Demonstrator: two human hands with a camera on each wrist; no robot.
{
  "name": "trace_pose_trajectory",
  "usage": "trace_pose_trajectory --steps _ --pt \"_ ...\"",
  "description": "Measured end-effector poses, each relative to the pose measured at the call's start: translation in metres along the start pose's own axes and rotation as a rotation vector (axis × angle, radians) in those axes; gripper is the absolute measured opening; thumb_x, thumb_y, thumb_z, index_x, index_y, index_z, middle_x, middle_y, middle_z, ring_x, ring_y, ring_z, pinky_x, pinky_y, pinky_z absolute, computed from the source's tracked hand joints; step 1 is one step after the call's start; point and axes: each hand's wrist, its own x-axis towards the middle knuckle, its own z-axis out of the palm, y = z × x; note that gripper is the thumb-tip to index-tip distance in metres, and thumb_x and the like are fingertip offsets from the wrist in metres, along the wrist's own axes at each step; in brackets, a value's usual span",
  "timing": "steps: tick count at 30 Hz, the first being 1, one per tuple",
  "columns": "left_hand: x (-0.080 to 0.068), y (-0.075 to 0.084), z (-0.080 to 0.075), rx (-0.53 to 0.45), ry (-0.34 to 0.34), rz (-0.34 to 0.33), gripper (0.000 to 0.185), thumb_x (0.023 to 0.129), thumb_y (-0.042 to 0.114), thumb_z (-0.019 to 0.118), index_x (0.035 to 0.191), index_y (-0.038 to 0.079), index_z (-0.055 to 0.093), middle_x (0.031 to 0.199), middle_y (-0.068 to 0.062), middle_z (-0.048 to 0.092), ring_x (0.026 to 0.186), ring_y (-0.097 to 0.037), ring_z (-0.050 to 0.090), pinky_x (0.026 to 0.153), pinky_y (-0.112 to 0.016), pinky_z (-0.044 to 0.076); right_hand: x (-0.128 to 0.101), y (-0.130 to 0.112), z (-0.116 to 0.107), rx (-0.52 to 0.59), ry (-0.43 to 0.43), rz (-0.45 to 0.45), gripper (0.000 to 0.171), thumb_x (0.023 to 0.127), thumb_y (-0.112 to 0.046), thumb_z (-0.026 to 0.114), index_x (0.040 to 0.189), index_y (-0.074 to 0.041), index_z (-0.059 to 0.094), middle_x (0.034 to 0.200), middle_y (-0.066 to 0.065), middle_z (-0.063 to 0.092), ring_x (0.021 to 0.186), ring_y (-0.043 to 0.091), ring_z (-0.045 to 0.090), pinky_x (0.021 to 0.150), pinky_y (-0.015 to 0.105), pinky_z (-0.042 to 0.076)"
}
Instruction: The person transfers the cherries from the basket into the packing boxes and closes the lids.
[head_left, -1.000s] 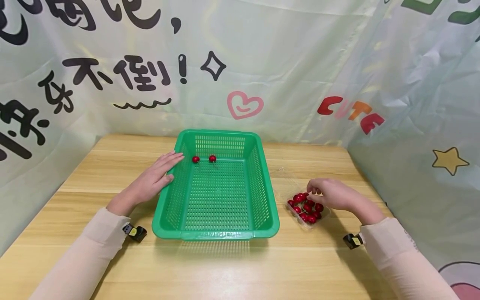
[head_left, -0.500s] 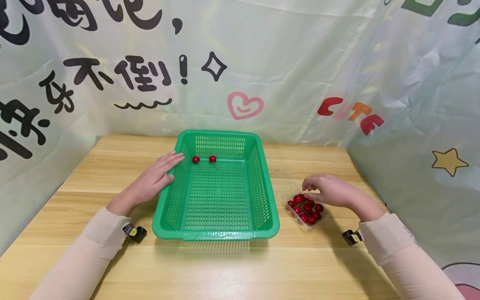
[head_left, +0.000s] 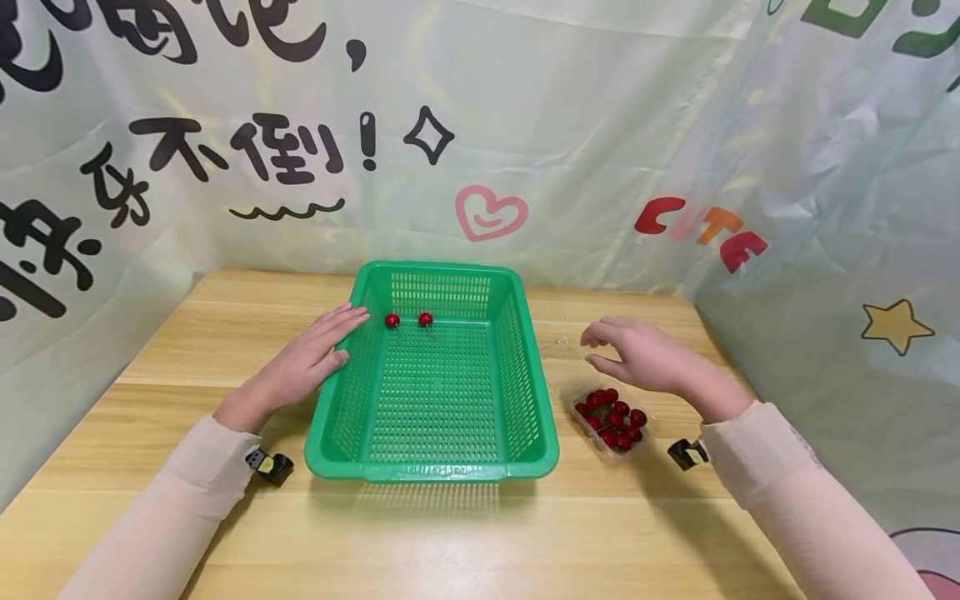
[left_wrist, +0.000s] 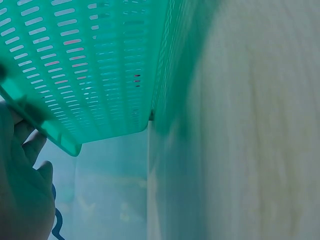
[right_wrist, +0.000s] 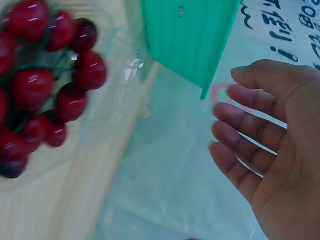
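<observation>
My left hand (head_left: 306, 358) rests with straight fingers on the left rim of a green plastic basket (head_left: 542, 421). Its fingertips lie over the rim in the left wrist view, beside the slotted wall (left_wrist: 100, 65). Two red cherries lie inside at the far left, one cherry (head_left: 392, 320) near the wall and another cherry (head_left: 426, 319) to its right. My right hand (head_left: 648, 357) hovers above a clear plastic box, right of the basket. In the right wrist view its fingers are loosely bent, with thumb apart and nothing between them. Several cherries (right_wrist: 32, 89) with green stems fill the box (right_wrist: 112, 107).
The box's clear lid (head_left: 562, 354) lies folded back toward the basket. Basket and box stand on a wooden table (head_left: 450, 550). A printed cloth (head_left: 585, 150) hangs behind the table and at both sides.
My right hand has risen from the cherries in the box and moved left and away from me, its thumb and fingers spreading apart. The left hand and basket have stayed put.
</observation>
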Motion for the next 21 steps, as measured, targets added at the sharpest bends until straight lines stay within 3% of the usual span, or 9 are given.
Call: trace_pose_trajectory --steps 14,21 --pt "0.002 0.001 -0.002 -0.011 -0.022 -0.019 0.051 0.102 0.016 0.042 0.15 0.003 0.035 0.156 -0.015 0.031 0.146 -0.039 0.016 0.118 -0.05 0.01 0.064 -0.034 -0.017 0.02 0.043 -0.078 0.029 0.094 -0.021 0.067 0.118 -0.005 0.063 0.114 0.007 0.064 0.106 0.026 0.059 0.091 0.046 0.049" --pt "0.001 0.001 -0.004 -0.006 -0.041 -0.034 0.052 0.102 0.019 0.042 0.152 0.005 0.034 0.157 -0.014 0.031 0.146 -0.037 0.015 0.119 -0.047 0.01 0.104 -0.052 -0.026 0.031 0.035 -0.072 0.033 0.096 -0.025 0.063 0.123 -0.006 0.06 0.12 0.009 0.063 0.11 0.025 0.059 0.096 0.044 0.047"
